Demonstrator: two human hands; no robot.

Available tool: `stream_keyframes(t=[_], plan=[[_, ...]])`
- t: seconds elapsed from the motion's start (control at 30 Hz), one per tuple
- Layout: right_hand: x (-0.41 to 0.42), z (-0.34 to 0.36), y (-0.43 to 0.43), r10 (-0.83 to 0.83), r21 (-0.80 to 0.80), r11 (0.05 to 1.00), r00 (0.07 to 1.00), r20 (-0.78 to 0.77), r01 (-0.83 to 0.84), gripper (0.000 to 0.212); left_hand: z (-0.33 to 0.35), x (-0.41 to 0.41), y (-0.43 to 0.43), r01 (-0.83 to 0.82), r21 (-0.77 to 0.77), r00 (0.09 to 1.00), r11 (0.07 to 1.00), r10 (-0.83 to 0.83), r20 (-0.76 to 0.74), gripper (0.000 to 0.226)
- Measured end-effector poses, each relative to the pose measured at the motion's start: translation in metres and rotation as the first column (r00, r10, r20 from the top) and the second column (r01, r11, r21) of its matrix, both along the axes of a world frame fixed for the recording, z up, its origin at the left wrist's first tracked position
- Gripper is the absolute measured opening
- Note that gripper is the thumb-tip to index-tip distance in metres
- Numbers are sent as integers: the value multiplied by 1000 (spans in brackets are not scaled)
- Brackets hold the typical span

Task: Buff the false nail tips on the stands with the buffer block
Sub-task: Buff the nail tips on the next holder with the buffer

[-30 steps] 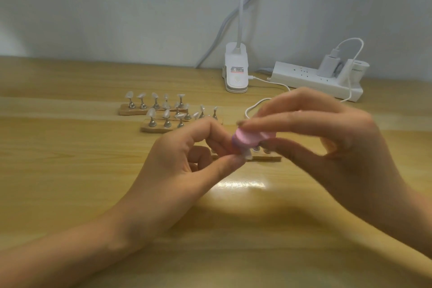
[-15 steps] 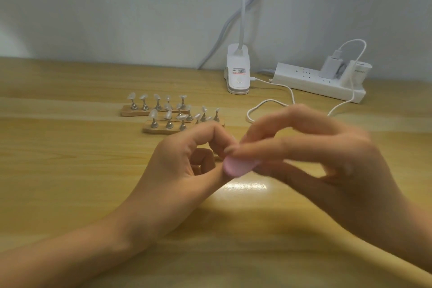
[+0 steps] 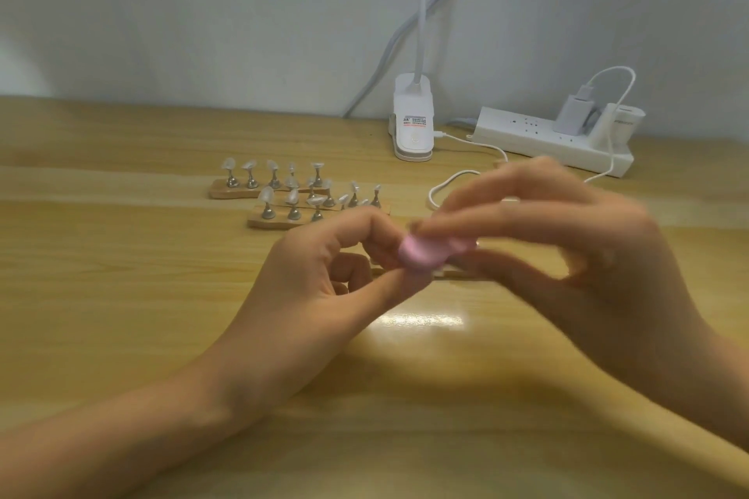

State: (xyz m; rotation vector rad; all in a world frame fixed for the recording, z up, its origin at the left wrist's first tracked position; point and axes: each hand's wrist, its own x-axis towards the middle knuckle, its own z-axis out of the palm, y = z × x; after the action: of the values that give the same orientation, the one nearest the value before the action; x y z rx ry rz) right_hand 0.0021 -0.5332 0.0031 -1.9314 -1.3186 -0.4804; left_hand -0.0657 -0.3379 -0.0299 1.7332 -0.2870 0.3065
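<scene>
Since the hold of the left hand [image 3: 320,296] is hidden, the buffer block [image 3: 421,255] in the right hand [image 3: 587,255] is best rubbed softly.

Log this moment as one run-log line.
phase: buffing | right hand: pinches buffer, blurred | left hand: fingertips at buffer, grip hidden | stands: behind hands, untouched

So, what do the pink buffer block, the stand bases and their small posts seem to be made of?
The buffer block looks like matte foam: soft pink, no shine, though blurred. The stand bases look like light wood: tan, matte, rough-edged. The posts look like polished metal: silvery, with bright glints.
</scene>
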Motion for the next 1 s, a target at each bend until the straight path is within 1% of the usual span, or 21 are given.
stream_keyframes(t=[0.07,0.17,0.2,0.27,0.4,0.53,0.67,0.73,0.8,0.87,0.93,1.0], plan=[[0,1,0,-13,19,1000,999,-44,14,20,1,-1,1,-4,-15,1000,1000,4,-15,9],[1,0,-1,6,-18,1000,1000,17,-6,19,2,-3,-1,38,2,999,999,-38,-32,9],[1,-1,-1,-11,-9,1000,1000,12,11,19,1,-2,-2,38,-11,998,999,-39,-40,9],[3,-3,0,-36,26,999,999,-29,37,19,1,-2,-2,33,-33,998,999,-34,-51,9],[2,-5,0,14,37,999,999,-51,-12,20,2,-3,-4,45,3,997,999,-45,-62,8],[6,-1,-3,-7,95,995,993,-120,18,24,0,-2,-1,21,-10,997,1000,-21,-69,8],[5,-5,0,21,72,997,990,-141,-11,25,-1,1,1,20,-24,997,1000,-22,-70,7],[11,0,-5,47,67,997,977,-210,-34,27,-1,2,2,-6,-27,998,1000,4,-64,9],[14,5,-11,84,-6,996,951,-299,-91,33,0,4,3,-30,-67,998,997,26,-63,9],[14,6,-18,87,-173,973,941,-328,-151,36,0,6,5,-52,-94,997,994,47,-57,12],[12,0,-24,44,-402,904,967,-251,-146,32,1,6,7,-62,-100,997,993,58,-43,10],[7,-4,-26,29,-588,802,989,-142,-108,30,3,6,8,-58,-99,998,993,57,-16,8]])
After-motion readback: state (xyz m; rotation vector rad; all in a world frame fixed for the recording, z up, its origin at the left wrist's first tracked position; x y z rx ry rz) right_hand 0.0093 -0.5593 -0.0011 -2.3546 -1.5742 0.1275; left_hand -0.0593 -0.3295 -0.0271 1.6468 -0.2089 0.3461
